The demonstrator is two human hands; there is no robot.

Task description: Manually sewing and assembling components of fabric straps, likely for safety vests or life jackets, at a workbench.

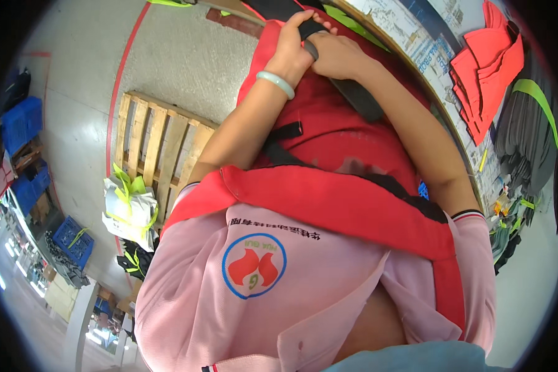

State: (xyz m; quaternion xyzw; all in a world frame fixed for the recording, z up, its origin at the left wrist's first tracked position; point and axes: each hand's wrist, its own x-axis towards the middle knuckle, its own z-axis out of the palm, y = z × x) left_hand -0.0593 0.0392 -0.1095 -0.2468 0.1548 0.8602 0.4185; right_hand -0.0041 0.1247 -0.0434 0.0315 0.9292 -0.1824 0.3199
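Both my hands are together at the top, over the red apron on my lap. My left hand (290,49), with a pale bangle (276,84) on its wrist, is closed around a dark fabric strip (310,28). Right against it, my right hand (338,54) has its fingers curled on the same strip. One dark length (359,99) shows below the right hand, lying on the red apron (347,130); another black piece (274,8) shows beyond the left hand. Where the fingers overlap, the exact grip is partly hidden.
A worktable (437,59) runs along the right, with red cut fabric pieces (487,68) and a stack of dark strips (524,136) on it. At left are a wooden pallet (161,133), a white bundle with green ties (130,208) and blue crates (74,240).
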